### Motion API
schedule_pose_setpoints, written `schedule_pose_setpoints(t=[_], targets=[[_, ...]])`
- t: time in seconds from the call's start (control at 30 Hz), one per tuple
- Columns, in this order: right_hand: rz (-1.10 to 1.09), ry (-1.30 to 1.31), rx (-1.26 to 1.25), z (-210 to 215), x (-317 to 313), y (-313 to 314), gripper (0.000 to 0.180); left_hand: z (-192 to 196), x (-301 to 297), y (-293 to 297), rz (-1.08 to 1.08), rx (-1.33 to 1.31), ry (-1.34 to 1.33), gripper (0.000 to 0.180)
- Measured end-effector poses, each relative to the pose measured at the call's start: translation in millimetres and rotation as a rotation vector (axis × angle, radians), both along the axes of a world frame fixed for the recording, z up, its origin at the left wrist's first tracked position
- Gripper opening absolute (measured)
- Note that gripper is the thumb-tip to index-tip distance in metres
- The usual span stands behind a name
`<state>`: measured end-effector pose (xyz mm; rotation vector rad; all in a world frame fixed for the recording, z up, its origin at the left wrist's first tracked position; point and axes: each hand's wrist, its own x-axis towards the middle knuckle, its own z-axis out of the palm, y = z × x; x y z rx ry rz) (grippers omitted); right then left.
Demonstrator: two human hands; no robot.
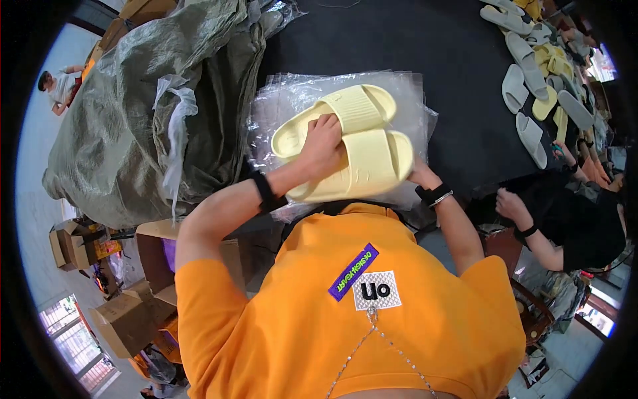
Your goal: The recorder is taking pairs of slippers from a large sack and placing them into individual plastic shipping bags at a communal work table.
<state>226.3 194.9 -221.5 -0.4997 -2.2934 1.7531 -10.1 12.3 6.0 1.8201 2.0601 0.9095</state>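
A pair of pale yellow slide sandals [373, 163] is held side by side over the black table, toes pointing right. My left hand [322, 146] grips the pair at the middle, its fingers curled over the inner edges where the two meet. By the toe of the nearer slide is my right hand [420, 174]; its fingers are hidden behind the slide, so their hold does not show. Beneath the pair lie flat, clear plastic bags [266, 106], partly covered by the slides.
A large grey-green woven sack [126, 133] bulges at the left of the black table [372, 40]. Several loose grey and yellow slides [530, 139] cover the right side. A co-worker in black [578, 226] sits at the right. Open cardboard boxes [126, 326] stand lower left.
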Motion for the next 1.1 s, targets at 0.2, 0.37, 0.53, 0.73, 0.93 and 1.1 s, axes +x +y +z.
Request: schedule_pose_setpoints(t=[0.2,0.37,0.53,0.73,0.93,1.1], targets=[[0.028,-0.62,0.423,145.7,-21.0,-40.3,0.061,-100.5,-79.2,4.6,0.453,-0.277,0.373,0.029],[0.024,-0.695,0.515,138.9,-20.8,-41.5,0.06,-81.2,-130.5,-5.1,0.67,-0.312,0.493,0.03],[-0.024,-0.653,0.337,170.3,-33.9,-49.9,0.058,-24.3,-139.4,-14.7,0.609,0.05,0.588,0.037],[-0.238,-0.315,-0.028,116.7,-27.7,-42.1,0.051,33.5,-53.0,-2.7,0.321,0.102,0.575,0.043],[-0.362,-0.21,-0.008,106.7,-31.3,-28.3,0.038,-37.8,-25.6,-29.7,0.155,-0.023,0.665,0.031],[-0.314,-0.267,0.021,113.5,-26.0,-34.7,0.028,-55.5,-92.9,-65.7,0.616,-0.305,0.513,0.031]])
